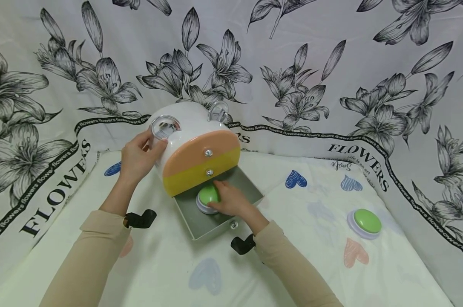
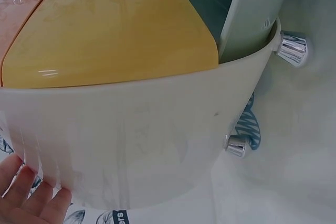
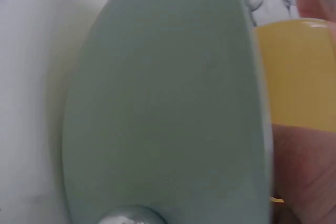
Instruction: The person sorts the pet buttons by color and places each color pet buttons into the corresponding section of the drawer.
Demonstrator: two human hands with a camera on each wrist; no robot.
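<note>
A rounded white cabinet (image 1: pixel 185 113) with orange (image 1: pixel 193 155) and yellow (image 1: pixel 221 164) drawer fronts stands on the cloth. Its lowest drawer, grey-green (image 1: pixel 189 226), is pulled out. My left hand (image 1: pixel 137 155) rests on the cabinet's left side; in the left wrist view its fingers (image 2: pixel 31 192) lie against the white shell. Inside the drawer my right hand (image 1: pixel 233 199) holds a round button with a green top (image 1: pixel 208 195) and white base. Only part of this hand (image 3: pixel 304 166) appears in the right wrist view, beyond the drawer's front wall (image 3: pixel 168 98).
A second green-topped round button (image 1: pixel 367 220) sits on the heart-print cloth (image 1: pixel 277 256) at right. Two clear round pieces (image 1: pixel 165 126) rise from the cabinet's top. A shiny knob (image 1: pixel 234 224) juts from the open drawer. Flower-print fabric (image 1: pixel 315 25) hangs close behind.
</note>
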